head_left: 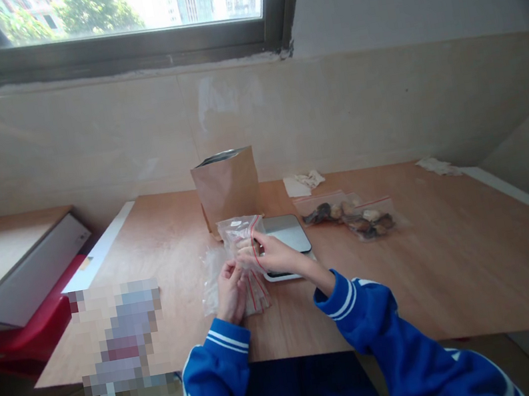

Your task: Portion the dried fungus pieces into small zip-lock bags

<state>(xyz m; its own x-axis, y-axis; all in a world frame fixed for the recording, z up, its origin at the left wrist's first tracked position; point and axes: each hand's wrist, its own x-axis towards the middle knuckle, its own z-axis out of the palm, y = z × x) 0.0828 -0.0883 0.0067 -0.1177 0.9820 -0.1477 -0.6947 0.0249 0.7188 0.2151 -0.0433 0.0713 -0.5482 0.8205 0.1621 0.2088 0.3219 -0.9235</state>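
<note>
A clear zip bag with a red line along its mouth is held up above the front middle of the table. My left hand is closed, its thumb and fingertips pinching the bag's lower edge. The stretched fingers of my right hand reach past the red line and show through the plastic, seemingly inside the bag. More flat clear zip bags lie beneath and beside my left hand. A kitchen scale with a silver plate sits under my right hand, partly hidden by it.
Behind the hands an open brown paper bag stands upright. Two zip bags of dark and pale dried pieces lie right of the scale. Crumpled tissue is near the wall. A blurred-out object lies at the left, cables below it.
</note>
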